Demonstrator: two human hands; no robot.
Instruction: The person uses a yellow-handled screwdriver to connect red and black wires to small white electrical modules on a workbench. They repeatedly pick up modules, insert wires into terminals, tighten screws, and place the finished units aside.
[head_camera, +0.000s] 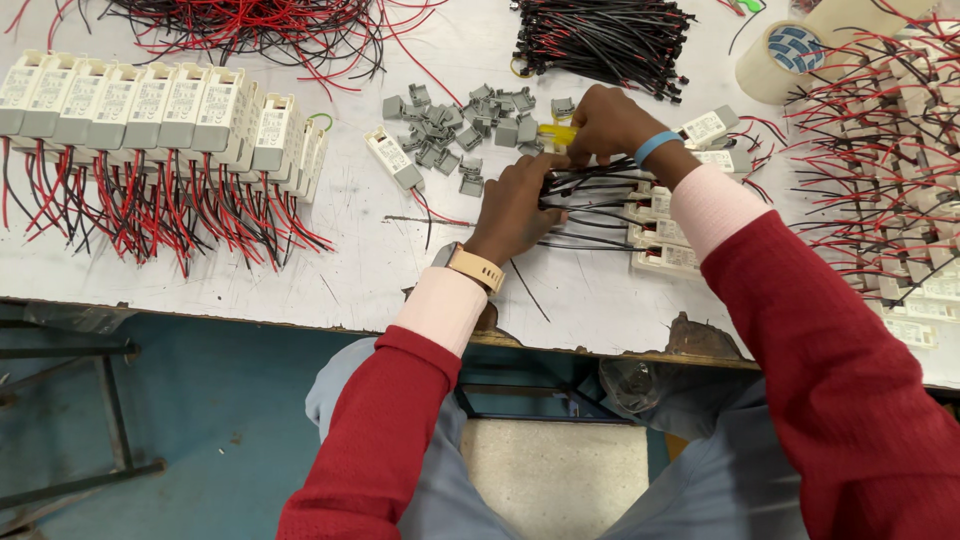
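My left hand (515, 205) presses down on a bunch of thin black wires (590, 185) that run from small white driver boxes (665, 232) stacked on the white table (350, 270). My right hand (610, 125) grips a yellow-handled tool (556, 134) just above the same wires, at the edge of a pile of small grey plastic clips (455, 130). A single white driver box with red and black leads (393, 160) lies left of my left hand. Both sleeves are red over pale cuffs; the right wrist has a blue band, the left a tan strap.
A row of white boxes with red and black leads (160, 110) lines the left. Loose red and black wires (260, 25) lie at the back, a bundle of black wires (600, 40) beside them. A tape roll (780, 60) and more wired boxes (900, 170) fill the right.
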